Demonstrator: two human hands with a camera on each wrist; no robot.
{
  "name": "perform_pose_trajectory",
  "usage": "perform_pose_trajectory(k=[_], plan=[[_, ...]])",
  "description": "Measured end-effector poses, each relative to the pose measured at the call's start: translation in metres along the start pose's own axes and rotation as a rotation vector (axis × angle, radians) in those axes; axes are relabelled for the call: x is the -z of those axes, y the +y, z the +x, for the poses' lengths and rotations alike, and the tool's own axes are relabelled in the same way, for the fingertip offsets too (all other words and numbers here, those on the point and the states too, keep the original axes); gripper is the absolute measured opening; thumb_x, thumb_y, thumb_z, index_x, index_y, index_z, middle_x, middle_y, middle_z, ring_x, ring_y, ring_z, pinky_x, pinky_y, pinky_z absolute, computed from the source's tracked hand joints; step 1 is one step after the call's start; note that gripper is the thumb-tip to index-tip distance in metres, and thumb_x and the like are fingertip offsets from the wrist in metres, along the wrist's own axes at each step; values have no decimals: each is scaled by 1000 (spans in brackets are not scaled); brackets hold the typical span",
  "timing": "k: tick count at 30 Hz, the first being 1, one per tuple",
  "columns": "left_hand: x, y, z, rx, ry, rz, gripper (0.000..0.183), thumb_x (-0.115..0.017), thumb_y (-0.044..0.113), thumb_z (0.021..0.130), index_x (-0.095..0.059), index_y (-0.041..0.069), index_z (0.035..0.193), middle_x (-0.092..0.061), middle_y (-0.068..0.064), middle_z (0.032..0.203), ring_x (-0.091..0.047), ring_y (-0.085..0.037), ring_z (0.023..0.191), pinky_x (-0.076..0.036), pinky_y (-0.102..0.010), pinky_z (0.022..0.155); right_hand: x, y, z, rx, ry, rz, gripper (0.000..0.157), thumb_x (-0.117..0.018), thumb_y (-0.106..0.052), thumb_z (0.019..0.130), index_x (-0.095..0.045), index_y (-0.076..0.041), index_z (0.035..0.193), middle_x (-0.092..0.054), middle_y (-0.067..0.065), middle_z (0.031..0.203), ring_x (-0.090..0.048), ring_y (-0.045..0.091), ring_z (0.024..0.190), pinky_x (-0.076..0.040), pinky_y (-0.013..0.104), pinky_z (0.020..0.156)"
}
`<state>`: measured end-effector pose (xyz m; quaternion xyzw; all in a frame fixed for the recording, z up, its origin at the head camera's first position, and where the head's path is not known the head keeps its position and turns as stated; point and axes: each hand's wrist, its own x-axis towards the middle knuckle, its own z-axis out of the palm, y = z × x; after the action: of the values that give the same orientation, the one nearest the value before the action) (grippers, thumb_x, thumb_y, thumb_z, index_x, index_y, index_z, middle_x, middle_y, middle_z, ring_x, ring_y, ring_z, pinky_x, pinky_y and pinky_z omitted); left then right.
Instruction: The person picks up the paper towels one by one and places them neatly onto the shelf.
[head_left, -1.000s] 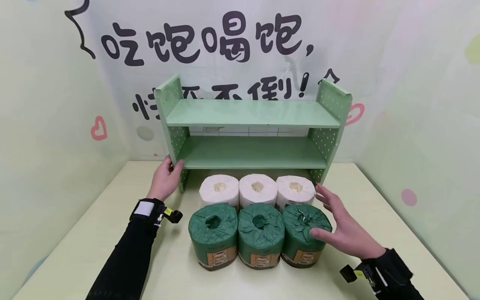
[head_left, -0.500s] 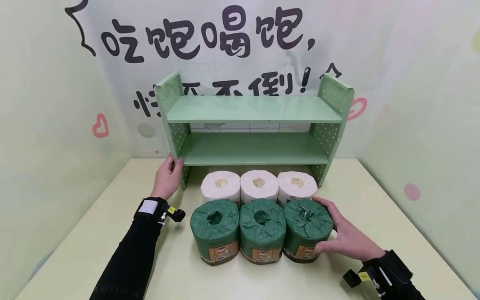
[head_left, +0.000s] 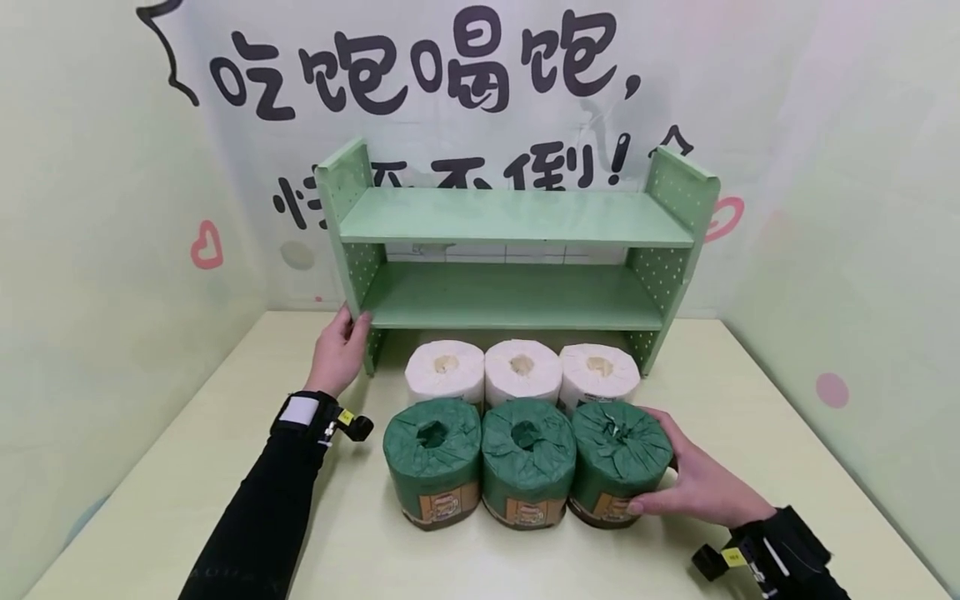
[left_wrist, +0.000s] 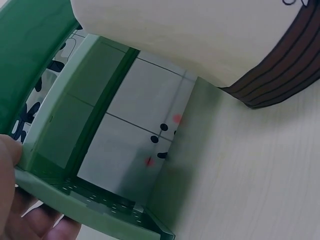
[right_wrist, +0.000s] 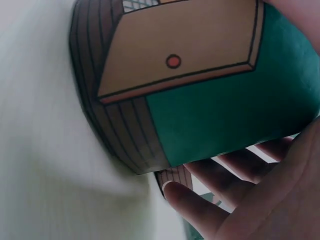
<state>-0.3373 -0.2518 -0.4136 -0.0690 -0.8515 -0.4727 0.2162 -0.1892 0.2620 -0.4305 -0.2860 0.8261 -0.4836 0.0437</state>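
I have the left hand (head_left: pixel 337 354) at the lower left upright of the green shelf (head_left: pixel 517 298), its thumb in front and its fingers bent behind the panel, so it grips the frame; the shelf stands toward the back edge of the desk (head_left: pixel 225 467). The right hand (head_left: pixel 701 483) is curled round the right green roll (head_left: pixel 618 454), with the thumb at the printed label and the fingers along the far side; this roll stands upright on the desk, in the front row, nearest to the right edge. Beside it are the middle green roll (head_left: pixel 528 471) and the left green roll (head_left: pixel 432 467); behind, before the shelf's lowest opening, stand three white rolls (head_left: pixel 525 390); whether the two rows touch, I cannot tell. What could go wrong, I judge, comes mostly from the closeness: if the right hand lifts at a slant, the roll may rub its neighbour and tip it; if it pushes toward the back edge, a white roll may slide against the shelf; the wrapping looks loose and wrinkled on top, so too weak a hold could let it slip, and too hard a squeeze could dent it; a strong pull by the left hand might turn the shelf askew.
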Motion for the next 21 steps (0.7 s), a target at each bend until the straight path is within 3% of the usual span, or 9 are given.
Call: perform_pose_trajectory(k=[15, 21], plan=[[-1, -1, -9, -9, -14, 11, 45, -41, 40, 108, -46, 16, 146, -51, -13, 83, -47, -24, 70, -43, -35, 55, -5, 6, -4, -6, 25, -13, 101, -92, -22, 70, -28, -21, 148, -45, 1, 140, -39, 29, 127, -28, 74, 96], [0, 3, -6, -24, -12, 10, 44, -40, 41, 108, -48, 14, 142, -49, -12, 82, -46, -24, 69, -42, -36, 54, -6, 5, -2, -4, 64, -55, 100, -93, -27, 68, -31, -23, 146, -47, -1, 138, -41, 29, 126, -32, 73, 94]])
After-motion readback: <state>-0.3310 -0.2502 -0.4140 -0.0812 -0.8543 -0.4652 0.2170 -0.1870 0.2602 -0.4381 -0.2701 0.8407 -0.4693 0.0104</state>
